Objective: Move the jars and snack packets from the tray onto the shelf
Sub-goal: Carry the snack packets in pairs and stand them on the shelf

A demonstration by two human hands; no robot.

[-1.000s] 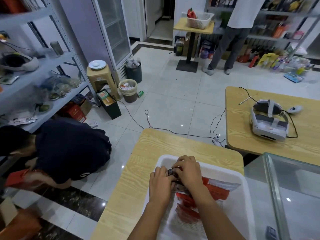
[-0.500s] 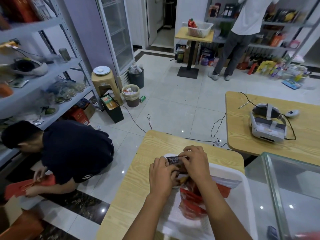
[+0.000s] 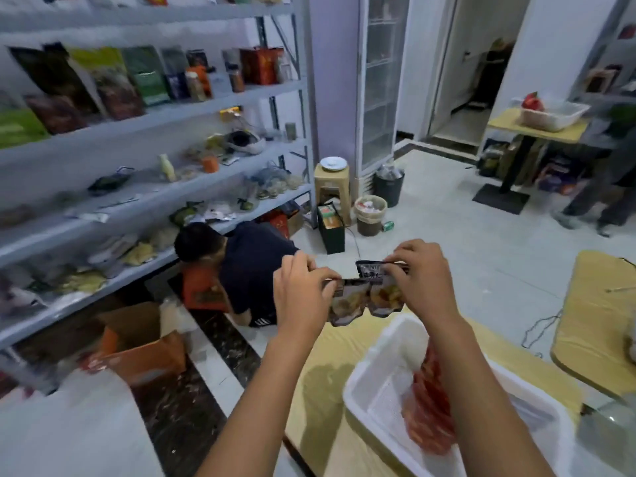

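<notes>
I hold two small dark snack packets (image 3: 366,297) up in the air, above the far corner of the white tray (image 3: 370,383). My left hand (image 3: 303,287) pinches the top edge of the left packet, and my right hand (image 3: 421,277) pinches the top of the right one. Red snack packets (image 3: 430,407) still lie in the tray, which sits on a wooden table (image 3: 316,390). The grey metal shelf (image 3: 144,115) stands to the left, stocked with bags and jars.
A person in a dark shirt (image 3: 254,266) crouches on the floor in front of the shelf's lowest level. An open orange cardboard box (image 3: 141,346) sits on the floor nearby. A second wooden table (image 3: 592,318) is at the right, and another person stands at the far right.
Both hands have lifted the dark packets out of the tray and up into the air. My view has swung left toward the shelf.
</notes>
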